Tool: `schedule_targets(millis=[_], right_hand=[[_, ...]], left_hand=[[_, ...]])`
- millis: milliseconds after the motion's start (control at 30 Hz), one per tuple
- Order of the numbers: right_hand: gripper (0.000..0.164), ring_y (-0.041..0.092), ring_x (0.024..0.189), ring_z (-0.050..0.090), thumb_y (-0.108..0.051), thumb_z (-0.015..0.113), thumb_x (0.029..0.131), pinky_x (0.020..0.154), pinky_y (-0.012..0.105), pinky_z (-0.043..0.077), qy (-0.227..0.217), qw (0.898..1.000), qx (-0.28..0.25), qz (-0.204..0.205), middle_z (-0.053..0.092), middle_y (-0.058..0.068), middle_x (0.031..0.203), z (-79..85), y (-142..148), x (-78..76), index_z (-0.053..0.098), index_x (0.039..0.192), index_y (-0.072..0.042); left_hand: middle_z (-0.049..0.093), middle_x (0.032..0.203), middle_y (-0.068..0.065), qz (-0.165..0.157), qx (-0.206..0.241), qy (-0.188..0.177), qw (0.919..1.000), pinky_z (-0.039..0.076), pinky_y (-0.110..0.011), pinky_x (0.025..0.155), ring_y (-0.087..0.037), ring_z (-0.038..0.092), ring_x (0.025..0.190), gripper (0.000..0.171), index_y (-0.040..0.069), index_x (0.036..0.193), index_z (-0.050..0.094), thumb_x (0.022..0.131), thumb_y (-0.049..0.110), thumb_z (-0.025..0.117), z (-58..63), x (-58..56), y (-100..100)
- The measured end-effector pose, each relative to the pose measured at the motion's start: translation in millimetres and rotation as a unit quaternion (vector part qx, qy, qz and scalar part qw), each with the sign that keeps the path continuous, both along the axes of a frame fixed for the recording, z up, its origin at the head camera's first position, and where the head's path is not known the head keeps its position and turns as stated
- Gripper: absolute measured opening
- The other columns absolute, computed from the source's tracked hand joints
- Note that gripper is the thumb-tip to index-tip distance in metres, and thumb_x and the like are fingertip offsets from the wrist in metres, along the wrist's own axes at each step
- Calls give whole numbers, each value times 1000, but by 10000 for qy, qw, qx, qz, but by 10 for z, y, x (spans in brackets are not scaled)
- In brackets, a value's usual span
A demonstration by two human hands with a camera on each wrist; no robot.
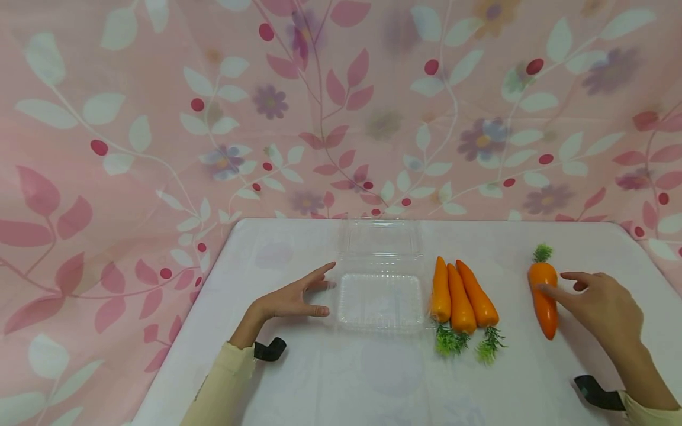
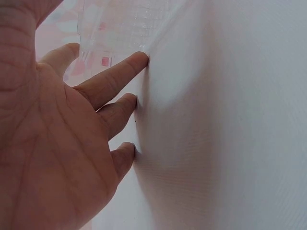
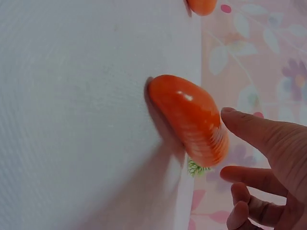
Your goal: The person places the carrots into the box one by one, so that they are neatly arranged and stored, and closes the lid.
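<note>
A thick orange carrot [image 1: 544, 305] with a short green tuft lies alone at the right of the table. Beside it is my right hand [image 1: 607, 307], thumb and index finger spread at the carrot's side; in the right wrist view the thumb tip comes right up to the orange carrot [image 3: 192, 120]. Left of centre, my left hand [image 1: 293, 296] has its fingers apart at the left edge of a clear plastic clamshell box [image 1: 380, 328], whose lid is folded back. In the left wrist view, the left fingertips rest on the white cloth, near the clear box [image 2: 129, 28].
Three slimmer carrots [image 1: 462, 299] with green tops lie side by side just right of the box. White cloth [image 1: 373, 378] covers the table. A pink floral curtain [image 1: 341, 118] hangs behind it and along the left side.
</note>
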State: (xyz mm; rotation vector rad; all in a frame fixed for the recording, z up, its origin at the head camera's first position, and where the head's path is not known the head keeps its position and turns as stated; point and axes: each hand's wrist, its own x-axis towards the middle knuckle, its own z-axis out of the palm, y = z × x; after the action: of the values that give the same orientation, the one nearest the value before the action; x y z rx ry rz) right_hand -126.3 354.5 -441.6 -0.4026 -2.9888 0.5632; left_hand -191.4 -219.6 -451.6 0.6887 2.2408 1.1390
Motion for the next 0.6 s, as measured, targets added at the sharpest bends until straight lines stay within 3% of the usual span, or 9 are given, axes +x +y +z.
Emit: schedule_targets(millis=[133, 433, 600], right_hand=[[84, 28, 64, 51, -67, 69, 80, 45, 31, 42, -247, 9997, -57, -53, 59, 30, 95, -41, 16, -10, 63, 115, 10], [92, 24, 61, 47, -73, 65, 78, 47, 32, 40, -454, 9986, -254, -24, 59, 17, 78, -128, -32, -50, 63, 117, 10], [94, 23, 57, 46, -74, 65, 78, 46, 32, 37, -544, 9978, -371, 121, 59, 12, 74, -146, -65, -70, 62, 120, 10]], left_hand=[[27, 159, 0, 14, 14, -25, 10000, 22, -61, 112, -21, 28, 144, 99, 36, 159, 13, 84, 36, 80, -4, -1, -1], [26, 160, 0, -8, -23, 2, 10000, 22, -60, 112, -19, 29, 143, 101, 33, 159, 12, 84, 38, 80, 1, 3, -3], [33, 156, 0, 33, -103, 12, 9999, 24, -60, 111, -20, 28, 144, 101, 35, 159, 12, 84, 39, 79, -16, -11, -6]])
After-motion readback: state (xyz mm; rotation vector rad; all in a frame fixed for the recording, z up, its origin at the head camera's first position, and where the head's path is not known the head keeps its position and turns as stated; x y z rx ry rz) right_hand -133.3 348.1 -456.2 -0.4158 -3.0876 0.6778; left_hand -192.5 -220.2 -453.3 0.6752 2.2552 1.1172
